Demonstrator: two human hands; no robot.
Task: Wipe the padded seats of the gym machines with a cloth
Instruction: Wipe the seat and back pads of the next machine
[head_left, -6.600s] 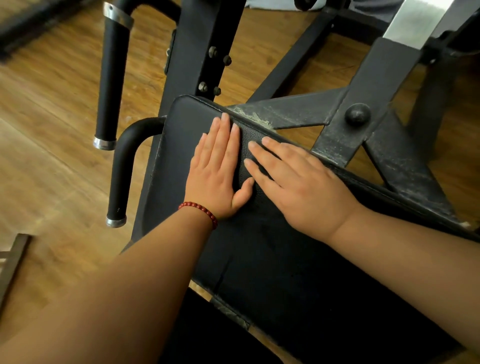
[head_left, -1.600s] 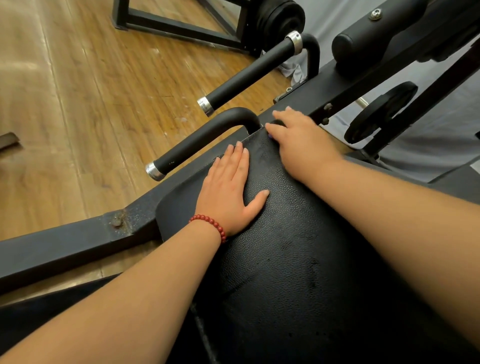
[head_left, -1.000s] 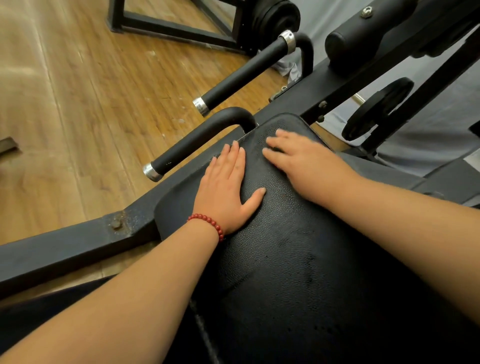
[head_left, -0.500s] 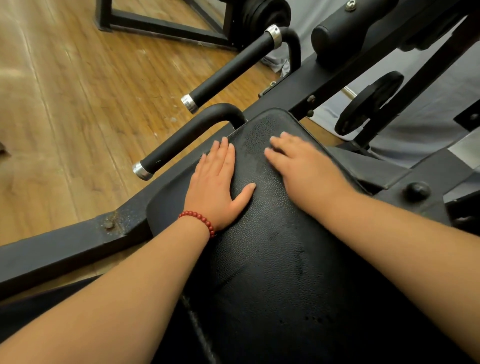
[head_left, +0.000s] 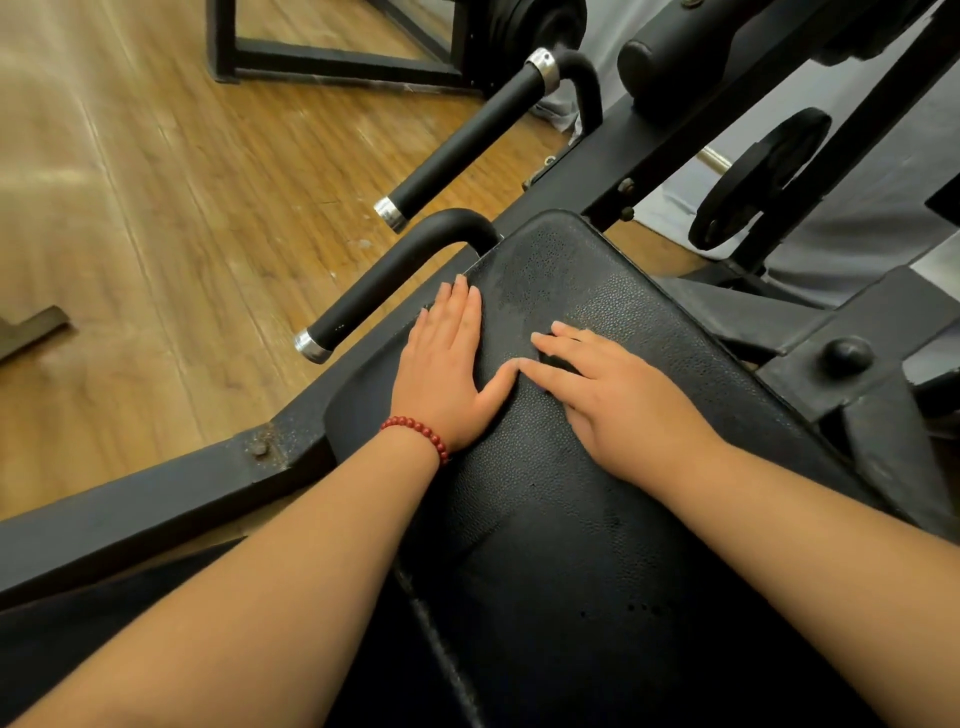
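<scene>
Wooden floor (head_left: 156, 218) occupies the left. Two black grip handles project over it, each capped in chrome: one upper handle (head_left: 457, 150), one lower handle (head_left: 384, 286). One padded seat (head_left: 623, 291) lies just right of the lower handle, beneath both hands. Left hand (head_left: 447, 364), with one red bead bracelet (head_left: 415, 431) at the wrist: palm flat near the seat's left edge, digits straight and together, thumb spread, gripping nothing. Right hand (head_left: 623, 400): fingers (head_left: 571, 335) slightly bent and splayed, tips on the seat, nothing visibly gripped. The seat extends beyond all fingertips. One weight plate (head_left: 758, 176) and one round knob (head_left: 847, 356) stand right.
</scene>
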